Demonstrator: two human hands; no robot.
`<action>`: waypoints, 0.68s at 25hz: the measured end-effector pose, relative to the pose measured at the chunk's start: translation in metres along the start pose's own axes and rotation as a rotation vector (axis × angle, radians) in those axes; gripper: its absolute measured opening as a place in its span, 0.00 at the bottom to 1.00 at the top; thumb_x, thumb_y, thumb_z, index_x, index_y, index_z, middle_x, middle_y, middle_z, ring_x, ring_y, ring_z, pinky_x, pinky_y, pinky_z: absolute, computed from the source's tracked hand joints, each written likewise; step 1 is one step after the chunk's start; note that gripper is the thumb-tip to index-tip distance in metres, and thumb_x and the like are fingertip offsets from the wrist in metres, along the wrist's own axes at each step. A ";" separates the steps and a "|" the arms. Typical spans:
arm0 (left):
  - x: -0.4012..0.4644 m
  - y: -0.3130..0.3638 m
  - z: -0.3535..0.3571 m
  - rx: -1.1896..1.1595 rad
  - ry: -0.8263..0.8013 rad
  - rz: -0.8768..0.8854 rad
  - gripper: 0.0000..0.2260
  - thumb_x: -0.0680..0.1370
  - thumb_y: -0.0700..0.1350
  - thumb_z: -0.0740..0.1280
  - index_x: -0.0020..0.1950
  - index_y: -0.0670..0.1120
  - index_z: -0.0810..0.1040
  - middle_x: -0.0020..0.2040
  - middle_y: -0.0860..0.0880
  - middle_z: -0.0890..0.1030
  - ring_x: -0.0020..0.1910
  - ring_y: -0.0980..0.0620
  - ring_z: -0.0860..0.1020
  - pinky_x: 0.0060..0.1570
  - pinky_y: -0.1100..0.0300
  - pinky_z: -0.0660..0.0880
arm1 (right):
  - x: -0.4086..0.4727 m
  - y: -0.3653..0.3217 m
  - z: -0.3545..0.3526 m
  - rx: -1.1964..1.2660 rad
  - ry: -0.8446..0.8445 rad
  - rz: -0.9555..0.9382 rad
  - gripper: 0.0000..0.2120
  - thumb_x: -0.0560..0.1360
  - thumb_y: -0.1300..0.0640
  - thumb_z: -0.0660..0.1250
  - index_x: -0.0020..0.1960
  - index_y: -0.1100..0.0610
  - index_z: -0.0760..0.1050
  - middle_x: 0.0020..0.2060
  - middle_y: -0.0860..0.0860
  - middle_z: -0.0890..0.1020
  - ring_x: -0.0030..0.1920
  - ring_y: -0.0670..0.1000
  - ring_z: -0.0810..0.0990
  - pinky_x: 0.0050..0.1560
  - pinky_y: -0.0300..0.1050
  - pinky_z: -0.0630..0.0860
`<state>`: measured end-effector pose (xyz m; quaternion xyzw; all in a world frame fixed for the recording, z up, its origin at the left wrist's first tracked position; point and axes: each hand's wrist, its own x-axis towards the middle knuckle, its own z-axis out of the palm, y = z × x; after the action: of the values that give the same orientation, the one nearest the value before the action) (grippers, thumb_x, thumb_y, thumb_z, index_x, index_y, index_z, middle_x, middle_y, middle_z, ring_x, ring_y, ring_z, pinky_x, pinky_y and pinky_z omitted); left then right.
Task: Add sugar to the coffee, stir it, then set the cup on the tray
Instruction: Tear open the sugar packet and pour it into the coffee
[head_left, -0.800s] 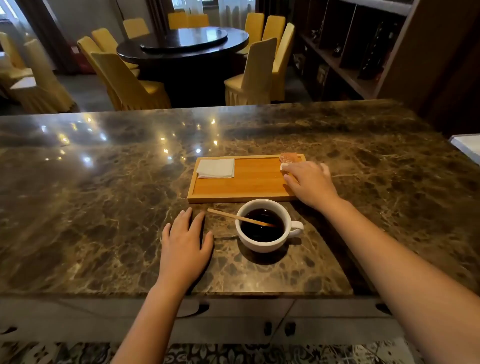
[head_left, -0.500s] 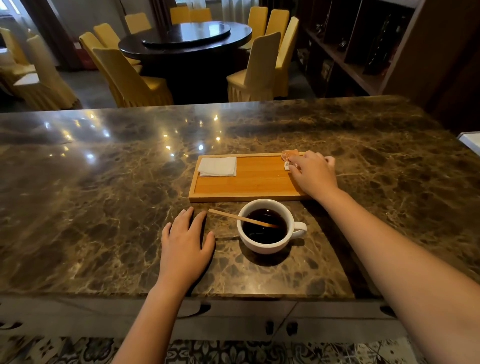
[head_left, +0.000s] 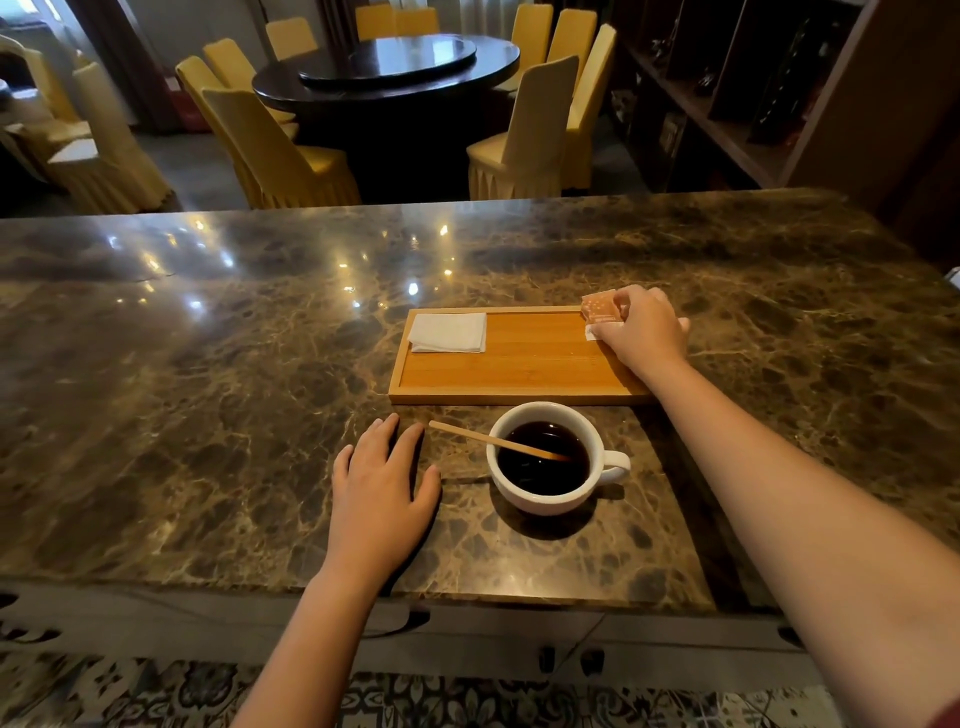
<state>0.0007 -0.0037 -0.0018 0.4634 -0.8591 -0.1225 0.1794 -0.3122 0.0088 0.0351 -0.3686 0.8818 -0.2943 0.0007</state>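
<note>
A white cup (head_left: 546, 499) of black coffee stands on the marble counter, handle to the right, with a wooden stir stick (head_left: 488, 440) leaning in it and poking out to the left. Behind it lies a wooden tray (head_left: 519, 371). At the tray's far right corner my right hand (head_left: 641, 332) pinches an orange sugar packet (head_left: 598, 310), lifted a little off the tray; a white packet (head_left: 597, 331) lies partly under the hand. My left hand (head_left: 382, 486) rests flat on the counter, left of the cup, fingers apart.
A folded white napkin (head_left: 449, 332) lies in the tray's far left corner. The counter's front edge (head_left: 467, 597) runs close below the cup. Beyond the counter stand a dark round table (head_left: 387, 67) with yellow chairs and a shelf unit (head_left: 727, 104) on the right.
My right hand has closed its fingers on the orange sugar packet and raised it slightly at the tray's corner. The left hand and cup have stayed in place.
</note>
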 end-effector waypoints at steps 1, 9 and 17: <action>0.000 0.000 0.000 -0.003 0.003 0.000 0.23 0.76 0.53 0.60 0.70 0.50 0.64 0.73 0.44 0.64 0.73 0.48 0.58 0.72 0.45 0.51 | 0.002 0.000 0.001 -0.022 -0.007 0.020 0.23 0.71 0.48 0.70 0.61 0.57 0.71 0.61 0.58 0.74 0.59 0.58 0.74 0.62 0.58 0.65; 0.000 0.001 -0.001 -0.014 0.007 0.006 0.23 0.76 0.53 0.60 0.70 0.50 0.65 0.73 0.44 0.64 0.73 0.49 0.58 0.72 0.45 0.52 | -0.001 0.005 -0.003 0.099 -0.008 0.082 0.18 0.70 0.49 0.71 0.55 0.55 0.73 0.54 0.55 0.80 0.55 0.56 0.76 0.58 0.53 0.64; 0.000 0.003 -0.003 -0.021 -0.004 0.002 0.23 0.76 0.53 0.61 0.70 0.50 0.64 0.73 0.44 0.64 0.73 0.48 0.58 0.72 0.45 0.51 | -0.042 0.004 -0.040 0.718 -0.005 0.108 0.03 0.74 0.57 0.67 0.47 0.51 0.77 0.45 0.50 0.82 0.45 0.48 0.78 0.39 0.37 0.72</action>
<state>0.0001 -0.0027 0.0022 0.4604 -0.8587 -0.1323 0.1824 -0.2927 0.0593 0.0569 -0.2986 0.7404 -0.5839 0.1475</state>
